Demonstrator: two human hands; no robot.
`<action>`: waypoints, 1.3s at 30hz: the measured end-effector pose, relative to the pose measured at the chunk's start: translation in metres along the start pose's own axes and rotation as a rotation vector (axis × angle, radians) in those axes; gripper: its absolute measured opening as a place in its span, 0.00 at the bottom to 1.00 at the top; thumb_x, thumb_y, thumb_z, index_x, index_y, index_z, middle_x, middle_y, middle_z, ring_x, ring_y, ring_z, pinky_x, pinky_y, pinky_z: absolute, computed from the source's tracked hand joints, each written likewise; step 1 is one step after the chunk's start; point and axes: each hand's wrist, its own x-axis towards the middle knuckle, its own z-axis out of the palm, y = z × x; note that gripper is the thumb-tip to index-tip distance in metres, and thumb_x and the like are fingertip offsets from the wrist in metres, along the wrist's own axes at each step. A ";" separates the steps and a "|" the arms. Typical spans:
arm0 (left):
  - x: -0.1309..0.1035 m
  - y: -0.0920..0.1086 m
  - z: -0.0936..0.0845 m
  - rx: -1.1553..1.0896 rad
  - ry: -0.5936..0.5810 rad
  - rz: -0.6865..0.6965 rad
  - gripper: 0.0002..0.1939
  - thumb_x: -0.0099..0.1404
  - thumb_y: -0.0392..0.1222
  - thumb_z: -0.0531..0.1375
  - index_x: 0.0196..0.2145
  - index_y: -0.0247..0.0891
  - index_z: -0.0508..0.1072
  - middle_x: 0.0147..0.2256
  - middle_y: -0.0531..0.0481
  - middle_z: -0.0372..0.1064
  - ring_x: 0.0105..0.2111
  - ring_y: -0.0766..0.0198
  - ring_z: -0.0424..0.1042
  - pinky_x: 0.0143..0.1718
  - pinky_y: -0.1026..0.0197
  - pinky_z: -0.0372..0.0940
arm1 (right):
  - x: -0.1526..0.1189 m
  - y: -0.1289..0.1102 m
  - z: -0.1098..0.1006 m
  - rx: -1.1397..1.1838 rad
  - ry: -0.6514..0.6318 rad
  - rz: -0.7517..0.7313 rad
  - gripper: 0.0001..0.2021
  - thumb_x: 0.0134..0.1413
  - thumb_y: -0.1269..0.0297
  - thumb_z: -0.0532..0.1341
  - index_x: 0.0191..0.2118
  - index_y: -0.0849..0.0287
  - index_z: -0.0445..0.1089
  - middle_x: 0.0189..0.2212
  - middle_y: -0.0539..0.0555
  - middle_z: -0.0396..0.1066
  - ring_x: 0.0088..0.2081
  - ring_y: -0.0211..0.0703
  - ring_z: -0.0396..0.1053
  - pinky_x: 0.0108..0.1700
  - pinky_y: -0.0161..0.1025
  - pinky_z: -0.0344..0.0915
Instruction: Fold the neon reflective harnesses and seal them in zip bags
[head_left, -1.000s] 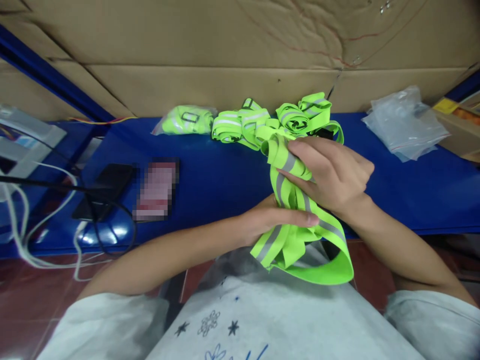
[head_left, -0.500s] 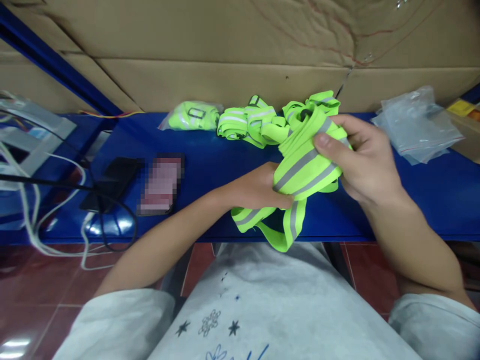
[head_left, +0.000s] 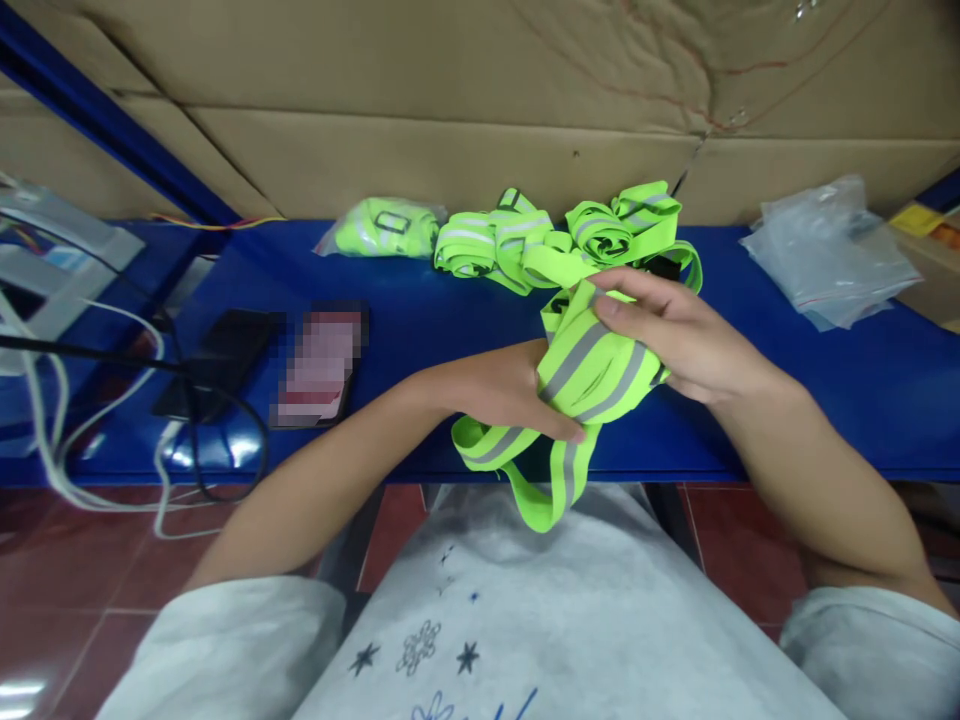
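Reflective strap (head_left: 604, 352) in clamped fingers, left hand (head_left: 517, 388) and right hand (head_left: 682, 335), rolled straps (head_left: 525, 238) beyond

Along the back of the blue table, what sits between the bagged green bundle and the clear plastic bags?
In the head view, a row of unbagged green reflective straps lies between the bagged green bundle and the clear plastic bags.
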 end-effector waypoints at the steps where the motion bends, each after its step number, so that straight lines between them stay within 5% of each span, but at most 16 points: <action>1: 0.000 -0.002 0.000 -0.006 0.028 0.008 0.20 0.57 0.49 0.73 0.45 0.38 0.79 0.44 0.47 0.81 0.43 0.55 0.79 0.47 0.56 0.74 | 0.001 0.003 0.003 0.011 -0.005 0.010 0.20 0.62 0.41 0.64 0.48 0.51 0.77 0.32 0.49 0.79 0.29 0.41 0.76 0.29 0.39 0.74; 6: 0.005 -0.014 0.002 -0.023 0.105 0.051 0.25 0.54 0.48 0.75 0.47 0.37 0.77 0.45 0.46 0.80 0.45 0.54 0.78 0.50 0.54 0.73 | 0.003 0.014 0.017 -0.128 0.119 -0.105 0.17 0.67 0.45 0.60 0.46 0.53 0.75 0.42 0.52 0.79 0.42 0.44 0.77 0.40 0.40 0.76; 10: 0.006 -0.014 0.004 -0.090 0.085 0.061 0.25 0.53 0.48 0.75 0.45 0.37 0.76 0.43 0.46 0.79 0.44 0.55 0.77 0.48 0.54 0.73 | -0.007 0.002 0.018 -0.244 0.304 -0.231 0.11 0.70 0.52 0.59 0.45 0.52 0.74 0.42 0.53 0.77 0.41 0.43 0.75 0.42 0.41 0.74; 12: 0.006 -0.013 0.005 -0.121 0.120 0.067 0.25 0.53 0.47 0.75 0.46 0.38 0.76 0.43 0.47 0.78 0.44 0.55 0.77 0.49 0.54 0.72 | -0.012 -0.007 0.015 -0.303 0.256 -0.328 0.12 0.72 0.56 0.55 0.43 0.53 0.75 0.40 0.53 0.78 0.42 0.44 0.76 0.46 0.43 0.74; 15: 0.008 -0.013 0.004 -0.152 0.187 0.062 0.26 0.53 0.46 0.75 0.47 0.38 0.75 0.42 0.48 0.77 0.44 0.56 0.76 0.48 0.54 0.71 | -0.014 -0.012 0.011 -0.433 0.066 -0.458 0.17 0.68 0.52 0.60 0.55 0.55 0.73 0.53 0.57 0.77 0.55 0.52 0.74 0.58 0.49 0.71; 17: 0.009 -0.016 0.002 -0.153 0.186 0.038 0.24 0.53 0.45 0.75 0.45 0.37 0.75 0.39 0.50 0.76 0.41 0.58 0.75 0.44 0.56 0.71 | -0.013 -0.010 0.012 -0.479 -0.050 -0.435 0.28 0.63 0.49 0.65 0.64 0.55 0.68 0.60 0.60 0.72 0.62 0.56 0.70 0.63 0.53 0.68; 20: 0.012 -0.019 0.001 -0.180 0.179 -0.024 0.18 0.52 0.42 0.74 0.38 0.36 0.74 0.34 0.52 0.73 0.36 0.61 0.73 0.39 0.59 0.69 | -0.010 -0.002 0.016 -0.481 -0.105 -0.370 0.27 0.63 0.51 0.65 0.64 0.54 0.67 0.60 0.60 0.71 0.62 0.57 0.69 0.64 0.55 0.68; 26: 0.016 -0.016 0.008 -0.537 0.241 -0.161 0.20 0.47 0.40 0.76 0.37 0.36 0.76 0.32 0.52 0.75 0.34 0.62 0.76 0.38 0.59 0.71 | -0.009 0.001 0.019 -0.510 -0.002 -0.331 0.23 0.64 0.52 0.64 0.62 0.50 0.65 0.58 0.58 0.72 0.59 0.54 0.72 0.62 0.51 0.70; 31: 0.018 -0.014 0.009 -0.724 0.249 -0.126 0.30 0.50 0.48 0.78 0.50 0.41 0.76 0.43 0.47 0.80 0.40 0.56 0.80 0.40 0.57 0.75 | -0.005 -0.004 0.003 -0.578 0.230 -0.352 0.22 0.66 0.51 0.62 0.61 0.54 0.65 0.58 0.59 0.72 0.58 0.55 0.73 0.60 0.51 0.71; 36: 0.022 -0.024 0.008 -0.466 0.202 0.042 0.39 0.57 0.62 0.73 0.61 0.45 0.70 0.52 0.42 0.77 0.51 0.45 0.79 0.47 0.49 0.77 | -0.002 0.000 -0.009 -0.675 0.345 -0.298 0.23 0.68 0.48 0.58 0.61 0.52 0.65 0.58 0.60 0.71 0.59 0.56 0.72 0.63 0.53 0.68; 39: 0.026 -0.036 0.015 -0.027 0.460 0.193 0.45 0.60 0.68 0.67 0.67 0.46 0.61 0.62 0.39 0.68 0.63 0.43 0.69 0.59 0.42 0.71 | -0.001 0.007 -0.007 -0.742 0.286 -0.287 0.24 0.67 0.48 0.58 0.64 0.49 0.64 0.63 0.59 0.68 0.66 0.58 0.65 0.68 0.55 0.63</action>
